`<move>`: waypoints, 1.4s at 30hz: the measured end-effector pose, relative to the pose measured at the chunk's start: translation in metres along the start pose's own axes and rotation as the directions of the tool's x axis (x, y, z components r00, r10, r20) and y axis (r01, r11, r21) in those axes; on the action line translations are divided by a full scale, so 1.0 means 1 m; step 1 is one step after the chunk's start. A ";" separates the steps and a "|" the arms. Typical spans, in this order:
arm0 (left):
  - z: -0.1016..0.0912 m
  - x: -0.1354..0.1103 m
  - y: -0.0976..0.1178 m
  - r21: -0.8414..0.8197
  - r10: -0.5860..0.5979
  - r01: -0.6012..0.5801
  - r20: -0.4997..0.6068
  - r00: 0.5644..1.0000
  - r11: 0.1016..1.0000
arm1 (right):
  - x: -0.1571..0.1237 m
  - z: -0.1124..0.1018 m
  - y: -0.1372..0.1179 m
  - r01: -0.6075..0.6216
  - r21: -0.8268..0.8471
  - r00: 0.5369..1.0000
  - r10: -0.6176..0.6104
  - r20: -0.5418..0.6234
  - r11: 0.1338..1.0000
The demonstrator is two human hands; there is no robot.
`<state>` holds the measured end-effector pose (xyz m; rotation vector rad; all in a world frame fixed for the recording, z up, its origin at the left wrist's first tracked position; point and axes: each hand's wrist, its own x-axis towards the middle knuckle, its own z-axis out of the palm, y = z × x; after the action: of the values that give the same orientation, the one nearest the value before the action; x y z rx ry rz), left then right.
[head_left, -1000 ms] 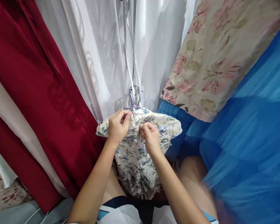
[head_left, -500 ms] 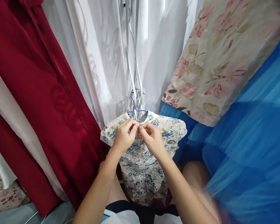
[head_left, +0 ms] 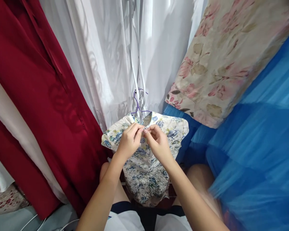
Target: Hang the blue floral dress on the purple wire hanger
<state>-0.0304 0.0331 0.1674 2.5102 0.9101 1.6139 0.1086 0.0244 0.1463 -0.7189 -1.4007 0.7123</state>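
A white dress with a blue floral print hangs in front of me on a purple hanger. My left hand pinches the front of its neckline between thumb and forefinger. Right beside it, my right hand pinches the same neckline edge, the fingertips of both hands almost touching. Whatever small fastening may lie between the fingertips is too small to make out. Behind the hands the open neck of the dress shows the inside of its back.
White straps hang down to the hanger before a white curtain-like cloth. Long red garments hang at the left. A cream floral garment and a layered blue tulle skirt fill the right. My knees flank the dress.
The view has shifted slightly, and the dress has turned and been drawn a little at the neckline. Both hands keep their pinch in nearly the same place.
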 end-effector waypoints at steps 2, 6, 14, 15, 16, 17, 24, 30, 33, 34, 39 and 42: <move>0.001 0.001 -0.001 0.032 0.009 -0.008 -0.017 1.000 0.999 | -0.001 -0.001 -0.001 0.002 0.009 1.000 -0.002 -0.003 1.000; 0.004 0.016 0.000 0.098 0.068 -0.057 -0.107 0.992 0.994 | 0.006 0.000 -0.002 -0.059 0.126 0.998 0.063 -0.032 0.990; -0.057 0.024 -0.078 -0.061 -0.238 0.249 -0.577 0.781 0.967 | -0.003 -0.003 0.020 -0.275 0.111 0.961 0.273 0.038 0.955; -0.067 0.015 -0.095 -0.150 -0.326 0.301 -0.625 0.709 0.942 | -0.011 -0.003 0.024 -0.295 0.106 0.955 0.290 0.057 0.950; -0.074 0.002 -0.111 -0.295 -0.442 0.333 -0.663 0.604 0.896 | -0.019 -0.001 0.029 -0.316 0.100 0.948 0.309 0.079 0.943; -0.076 -0.013 -0.124 -0.504 -0.600 0.327 -0.647 0.470 0.799 | -0.028 0.001 0.034 -0.337 0.092 0.939 0.328 0.100 0.937; 0.016 -0.143 -0.112 -0.879 -0.951 0.376 -0.228 0.209 0.293 | -0.101 -0.002 0.089 -0.480 0.159 0.876 0.480 0.038 0.863; 0.055 -0.145 -0.043 -0.937 -0.907 0.349 0.115 0.406 0.037 | -0.134 -0.035 0.114 -0.505 -0.017 0.863 0.505 -0.002 0.863; 0.049 -0.114 0.005 -0.902 -0.769 0.386 0.107 0.630 0.191 | -0.128 -0.040 0.078 -0.451 -0.080 0.884 0.457 0.101 0.889; 0.048 -0.107 0.021 -0.863 -0.707 0.423 0.115 0.697 0.277 | -0.126 -0.041 0.064 -0.451 -0.067 0.879 0.456 0.139 0.890; 0.050 -0.103 0.056 -0.509 -0.559 0.513 0.073 0.826 0.691 | -0.128 -0.039 0.027 -0.551 0.038 0.793 0.509 0.336 0.834; 0.045 -0.114 0.045 -0.423 -0.580 0.590 0.170 0.797 0.688 | -0.133 -0.042 0.030 -0.648 0.121 0.728 0.565 0.387 0.752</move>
<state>-0.0055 -0.0458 0.0670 1.6687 1.0352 1.3650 0.1439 -0.0650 0.0407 -0.9005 -1.3256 1.5755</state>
